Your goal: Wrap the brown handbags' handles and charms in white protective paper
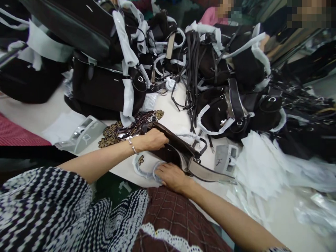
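Observation:
A dark brown handbag lies on the table in front of me, its top opening facing up. My left hand is closed on the upper rim of this bag. Lower down, my right hand curls its fingers over the bag's plastic-wrapped handle, close to the table's front edge. The fingertips of both hands are partly hidden. From the bag's right end a wide strap with a pale underside stretches out. Beyond my left hand lies a heap of patterned brown-and-gold pieces.
Dark handbags with white-wrapped handles crowd the far side. Long black straps hang in a bundle at centre. Grey tape dispensers stand left and right. White tissue sheets lie right. A person in pink is across the table.

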`<state>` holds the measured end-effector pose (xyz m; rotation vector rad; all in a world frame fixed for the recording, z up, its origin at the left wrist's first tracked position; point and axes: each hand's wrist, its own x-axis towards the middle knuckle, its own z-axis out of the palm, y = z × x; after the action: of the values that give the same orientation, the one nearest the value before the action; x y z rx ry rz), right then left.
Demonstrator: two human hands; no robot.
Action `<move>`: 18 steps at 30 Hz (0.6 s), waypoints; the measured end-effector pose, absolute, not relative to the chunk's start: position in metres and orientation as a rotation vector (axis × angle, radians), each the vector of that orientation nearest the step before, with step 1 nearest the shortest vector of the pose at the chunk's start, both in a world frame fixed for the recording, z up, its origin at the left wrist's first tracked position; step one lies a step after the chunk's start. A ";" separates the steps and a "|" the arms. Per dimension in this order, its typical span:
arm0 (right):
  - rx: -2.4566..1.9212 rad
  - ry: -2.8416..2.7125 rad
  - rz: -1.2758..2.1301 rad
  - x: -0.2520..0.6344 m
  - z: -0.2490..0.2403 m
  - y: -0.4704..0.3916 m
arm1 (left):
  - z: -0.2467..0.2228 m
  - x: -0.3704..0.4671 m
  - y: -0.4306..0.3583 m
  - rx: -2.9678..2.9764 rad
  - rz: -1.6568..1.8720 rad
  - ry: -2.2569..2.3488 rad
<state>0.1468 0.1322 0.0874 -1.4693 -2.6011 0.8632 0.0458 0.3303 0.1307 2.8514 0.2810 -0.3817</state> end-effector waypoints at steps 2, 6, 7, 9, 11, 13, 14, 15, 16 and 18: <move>-1.597 -2.669 0.785 0.130 0.063 0.130 | 0.134 0.049 0.334 2.809 -0.379 0.339; -1.668 -2.627 0.697 0.124 0.035 0.130 | 0.144 0.052 0.342 2.765 -0.426 0.370; -1.661 -2.579 0.747 0.128 0.033 0.131 | 0.145 0.052 0.343 2.764 -0.432 0.376; -1.686 -2.359 0.928 0.141 0.036 0.135 | 0.143 0.050 0.344 2.762 -0.418 0.399; -1.765 -1.931 1.138 0.158 0.050 0.141 | 0.139 0.047 0.342 2.760 -0.383 0.406; -1.750 -1.395 1.335 0.173 0.075 0.146 | 0.136 0.045 0.340 2.762 -0.348 0.411; -1.671 -1.156 1.425 0.181 0.091 0.147 | 0.135 0.044 0.339 2.765 -0.334 0.415; -1.555 -0.959 1.500 0.187 0.108 0.146 | 0.134 0.044 0.338 2.766 -0.320 0.415; -1.433 -0.804 1.550 0.193 0.127 0.144 | 0.134 0.043 0.336 2.766 -0.307 0.413; -1.248 -0.596 1.549 0.205 0.162 0.136 | 0.135 0.043 0.334 2.774 -0.290 0.400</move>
<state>0.2046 0.1365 0.1624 -1.2485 -0.5962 1.5486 0.0426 0.3340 0.1350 2.7744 0.3996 -0.2904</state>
